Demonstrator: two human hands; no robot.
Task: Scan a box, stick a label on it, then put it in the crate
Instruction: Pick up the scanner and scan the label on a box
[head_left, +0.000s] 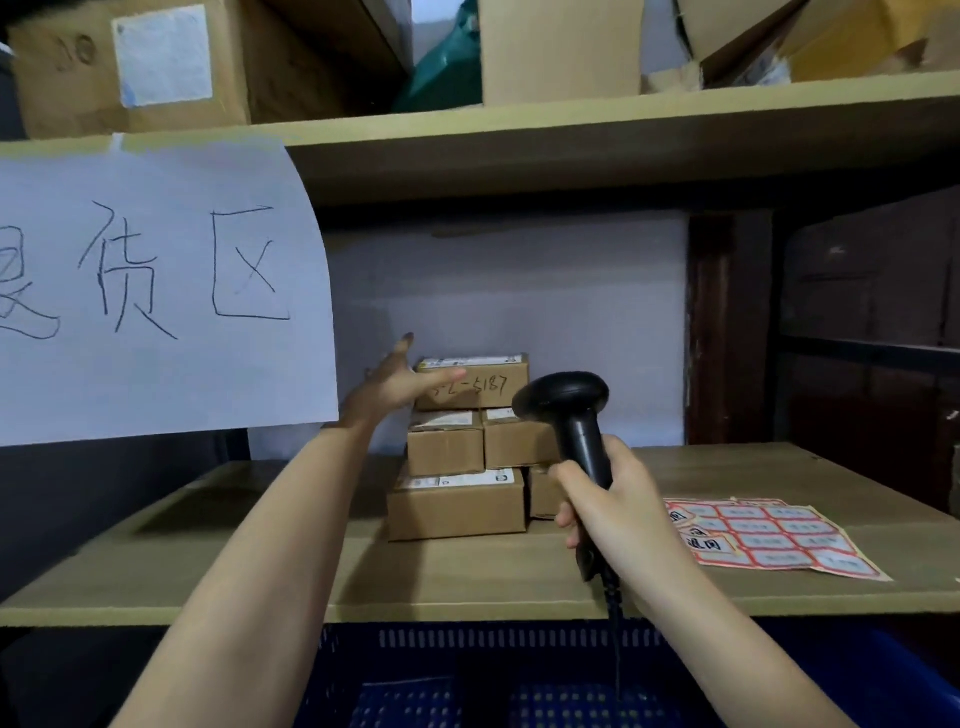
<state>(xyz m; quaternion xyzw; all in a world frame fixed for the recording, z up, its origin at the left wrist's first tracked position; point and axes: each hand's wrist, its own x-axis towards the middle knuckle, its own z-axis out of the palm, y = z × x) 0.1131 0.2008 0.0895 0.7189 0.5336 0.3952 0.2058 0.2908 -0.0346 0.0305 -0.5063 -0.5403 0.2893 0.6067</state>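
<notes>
Nearest the camera, a blue crate (519, 675) is sitting below the wooden shelf's (467, 577) front edge, with bare board lying open left of the stacked boxes and a label sheet (769, 538) lying to their right. Fingers of the right hand (608, 514) are wrapping tight around a black scanner (574, 415), its handle standing upright and its head pointing toward the stack. Fingers spread apart, the left hand (400, 384) is reaching at the top box (475, 382), whose long axis is running left to right beneath a hanging paper sign (156, 286).

Both forearms bare, no sleeves, watch or rings visible; left hand (400, 387), right hand (613, 499) ungloved.
</notes>
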